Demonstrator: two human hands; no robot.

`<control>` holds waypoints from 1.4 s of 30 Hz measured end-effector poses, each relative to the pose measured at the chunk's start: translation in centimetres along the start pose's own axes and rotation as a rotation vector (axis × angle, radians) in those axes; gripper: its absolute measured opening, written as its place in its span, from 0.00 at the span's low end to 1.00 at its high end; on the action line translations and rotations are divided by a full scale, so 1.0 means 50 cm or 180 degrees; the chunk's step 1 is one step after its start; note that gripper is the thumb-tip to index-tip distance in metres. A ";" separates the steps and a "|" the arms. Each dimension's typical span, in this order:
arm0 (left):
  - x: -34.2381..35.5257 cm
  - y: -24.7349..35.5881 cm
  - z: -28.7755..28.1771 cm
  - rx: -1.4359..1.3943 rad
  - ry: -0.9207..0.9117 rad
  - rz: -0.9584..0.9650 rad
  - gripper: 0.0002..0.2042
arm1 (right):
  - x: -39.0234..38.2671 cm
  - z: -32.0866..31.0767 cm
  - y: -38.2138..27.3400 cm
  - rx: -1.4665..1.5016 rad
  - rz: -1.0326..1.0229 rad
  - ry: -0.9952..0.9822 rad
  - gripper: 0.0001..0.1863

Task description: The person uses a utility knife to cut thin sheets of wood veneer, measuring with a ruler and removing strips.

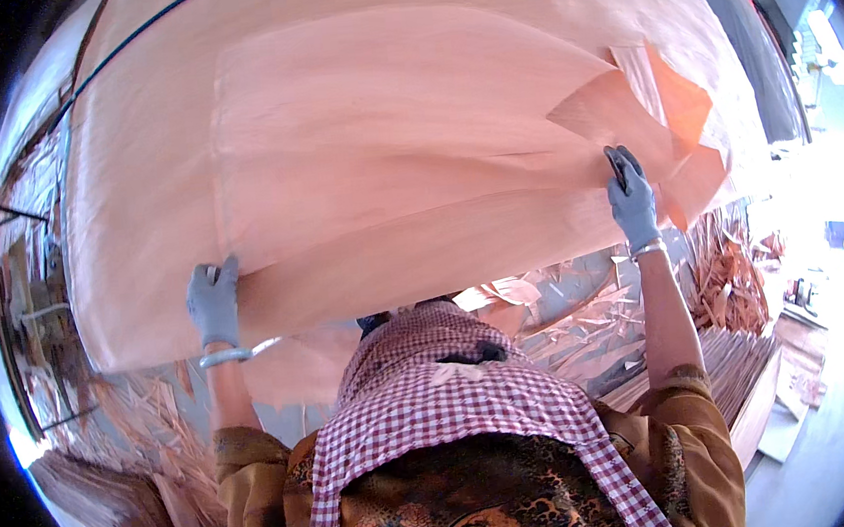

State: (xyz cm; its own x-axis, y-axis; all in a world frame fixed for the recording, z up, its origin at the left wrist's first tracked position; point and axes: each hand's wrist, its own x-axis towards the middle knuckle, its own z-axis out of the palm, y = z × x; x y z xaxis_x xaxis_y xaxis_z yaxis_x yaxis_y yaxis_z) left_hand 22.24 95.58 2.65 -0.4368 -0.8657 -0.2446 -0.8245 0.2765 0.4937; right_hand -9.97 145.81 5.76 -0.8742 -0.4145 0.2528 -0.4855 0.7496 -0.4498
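A large thin pinkish veneer sheet (385,186) lies over a broad pale stack. My left hand (213,304), in a grey-blue glove, is at the sheet's near left part, fingers curled on it. My right hand (633,207), gloved alike, is closed on a narrow dark object (616,168), perhaps a tool, over the sheet's right part. Beside it, torn, folded veneer pieces (681,100), some brighter orange, stick up at irregular angles.
Veneer scraps (581,305) litter the floor below the near edge. Bundles of veneer stand at lower left (102,502) and lower right (713,379). A metal rack (22,218) is at far left. A bright floor area (836,408) extends along the right.
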 end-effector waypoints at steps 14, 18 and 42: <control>0.044 -0.132 0.040 0.0401 0.0473 0.0025 0.18 | 0.001 -0.344 0.363 0.1532 0.3154 0.1403 0.40; 0.047 -0.108 0.058 0.0827 0.0668 -0.0066 0.17 | 0.058 -0.302 0.451 0.1774 0.3317 0.0126 0.44; 0.029 -0.119 0.043 0.0012 0.0715 -0.0337 0.15 | 0.126 -0.072 -0.002 -0.0911 -0.1558 -0.1057 0.21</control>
State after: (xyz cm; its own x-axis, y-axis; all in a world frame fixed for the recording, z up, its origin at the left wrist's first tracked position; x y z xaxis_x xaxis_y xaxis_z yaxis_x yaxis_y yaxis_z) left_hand 25.74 93.58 -2.41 -0.2574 -0.9608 -0.1029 -0.8630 0.1806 0.4719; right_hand -15.41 144.98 10.48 -0.5292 -0.8454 0.0720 -0.8475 0.5226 -0.0928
